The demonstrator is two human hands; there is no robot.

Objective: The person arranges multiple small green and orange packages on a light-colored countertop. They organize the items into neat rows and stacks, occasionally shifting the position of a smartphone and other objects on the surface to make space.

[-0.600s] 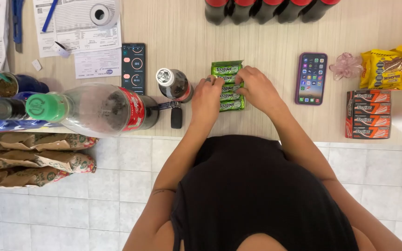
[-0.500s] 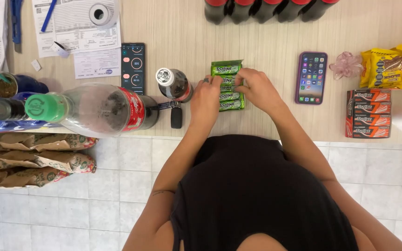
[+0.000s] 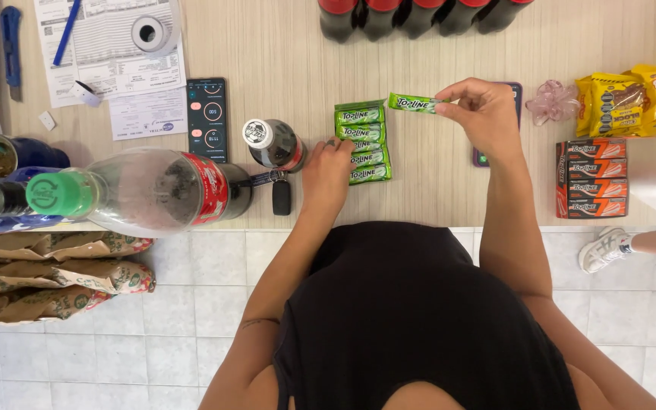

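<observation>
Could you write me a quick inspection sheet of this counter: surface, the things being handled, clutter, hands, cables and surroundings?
Surface: light wood-grain counter, crowded along its edges.
Things in hand: one green gum pack lifted clear of the green gum stack, which lies flat on the counter.
Clutter: big clear bottle lying on its side, small dark bottle, black phone, car key, papers, tape roll, orange gum packs, yellow snack bags, dark red-capped bottles.
Hands: right hand pinches the lifted pack; left hand rests on the stack's left edge.
Cables: nothing seen.
Surroundings: pale tiled floor, patterned bags, another person's white shoe.
</observation>
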